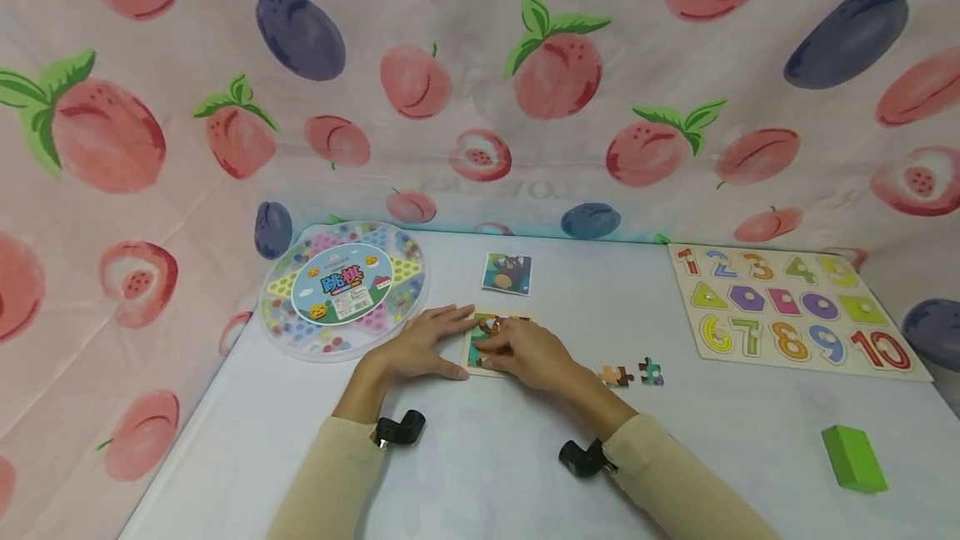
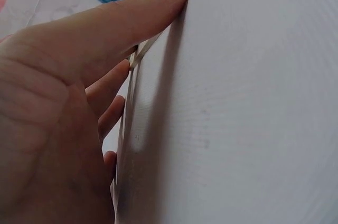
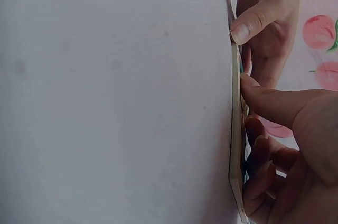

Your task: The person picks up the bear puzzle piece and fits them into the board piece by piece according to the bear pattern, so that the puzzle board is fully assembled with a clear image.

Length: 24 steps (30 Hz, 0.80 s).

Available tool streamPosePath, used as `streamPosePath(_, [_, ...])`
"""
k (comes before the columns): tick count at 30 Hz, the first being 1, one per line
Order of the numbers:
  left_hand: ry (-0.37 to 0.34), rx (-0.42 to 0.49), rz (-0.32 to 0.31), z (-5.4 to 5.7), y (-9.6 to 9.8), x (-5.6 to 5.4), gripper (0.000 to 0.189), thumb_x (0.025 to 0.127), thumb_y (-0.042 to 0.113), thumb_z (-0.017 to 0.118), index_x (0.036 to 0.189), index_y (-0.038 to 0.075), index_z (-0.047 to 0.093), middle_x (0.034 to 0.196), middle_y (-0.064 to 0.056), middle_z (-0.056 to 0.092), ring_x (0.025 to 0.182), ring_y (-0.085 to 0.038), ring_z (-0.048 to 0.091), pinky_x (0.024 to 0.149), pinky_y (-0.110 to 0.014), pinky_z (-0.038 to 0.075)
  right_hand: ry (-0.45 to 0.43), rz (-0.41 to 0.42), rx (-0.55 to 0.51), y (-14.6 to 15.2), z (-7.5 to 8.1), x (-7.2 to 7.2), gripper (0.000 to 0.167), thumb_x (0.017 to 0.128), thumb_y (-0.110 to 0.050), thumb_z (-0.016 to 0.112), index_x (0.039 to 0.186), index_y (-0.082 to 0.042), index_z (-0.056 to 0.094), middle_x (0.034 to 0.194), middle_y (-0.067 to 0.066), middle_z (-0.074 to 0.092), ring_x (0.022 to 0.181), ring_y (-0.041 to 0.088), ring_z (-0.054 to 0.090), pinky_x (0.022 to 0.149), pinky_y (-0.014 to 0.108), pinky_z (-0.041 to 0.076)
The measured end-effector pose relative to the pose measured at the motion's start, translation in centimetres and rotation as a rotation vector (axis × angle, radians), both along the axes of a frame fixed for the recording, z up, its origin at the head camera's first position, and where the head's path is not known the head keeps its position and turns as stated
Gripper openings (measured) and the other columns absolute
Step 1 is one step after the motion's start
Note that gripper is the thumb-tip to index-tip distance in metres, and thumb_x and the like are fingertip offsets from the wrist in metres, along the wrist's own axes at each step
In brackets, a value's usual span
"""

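A small wooden jigsaw board (image 1: 476, 359) with a green and orange picture lies flat on the table. Straight fingers of my left hand (image 1: 423, 344) rest along its left side, and the thumb touches its near left corner. My right hand (image 1: 536, 354) is over the board, thumb and curled fingers pinching a puzzle piece against the picture; the hand hides most of that piece. In the right wrist view, the right thumb (image 3: 259, 94) touches the board's top near its edge. To the right lie a brown-orange puzzle piece (image 1: 618, 376) and a teal puzzle piece (image 1: 651, 372).
A picture card of a bear (image 1: 507, 275) lies behind the board. At left is a round Chinese checkers set (image 1: 270, 294). A wooden number-and-shape board (image 1: 690, 290) lies back right, a green block (image 1: 853, 458) front right. Fruit-printed cloth (image 1: 465, 65) hangs behind.
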State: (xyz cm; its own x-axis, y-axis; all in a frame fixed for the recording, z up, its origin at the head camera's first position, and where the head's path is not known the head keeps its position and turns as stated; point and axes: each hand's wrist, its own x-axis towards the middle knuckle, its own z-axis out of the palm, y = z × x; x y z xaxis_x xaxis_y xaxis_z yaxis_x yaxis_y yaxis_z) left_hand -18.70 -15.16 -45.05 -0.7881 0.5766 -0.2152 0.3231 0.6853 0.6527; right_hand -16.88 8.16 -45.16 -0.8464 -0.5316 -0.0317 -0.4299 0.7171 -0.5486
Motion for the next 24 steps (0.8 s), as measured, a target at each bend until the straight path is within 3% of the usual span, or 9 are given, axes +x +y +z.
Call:
streamPosePath(9, [-0.004,0.002,-0.003,0.0,0.0,0.0,0.084,0.084,0.038,0.082,0.156,0.024,0.043,0.171,0.006,0.026,0.162,-0.031,0.014,0.126,-0.070,0.010,0.010,0.080,0.072,0.4,0.3,0.2,0.032,0.098,-0.031,0.067,0.130,-0.025,0.071,0.116,0.006,0.068,0.101,0.018,0.065,0.078,0.037,0.054])
streamPosePath(17, [-0.007,-0.004,0.008,-0.1,0.0,0.0,0.084,0.083,0.040,0.083,0.156,0.026,0.043,0.171,0.007,0.026,0.162,-0.031,0.014,0.127,-0.069,0.011,-0.077,0.136,-0.127,1.8,-0.3,-0.8,0.031,0.098,-0.027,0.068,0.128,-0.020,0.073,0.118,0.001,0.074,0.103,0.013,0.062,0.084,0.028,0.047])
streamPosePath(24, [-0.003,-0.003,0.010,0.0,0.1,0.1,0.084,0.083,0.039,0.083,0.156,0.025,0.043,0.171,0.007,0.027,0.162,-0.031,0.014,0.127,-0.068,0.011,-0.056,0.123,-0.133,1.6,-0.5,-0.8,0.026,0.092,-0.024,0.075,0.118,-0.019,0.078,0.113,-0.002,0.077,0.098,0.012,0.063,0.079,0.024,0.047])
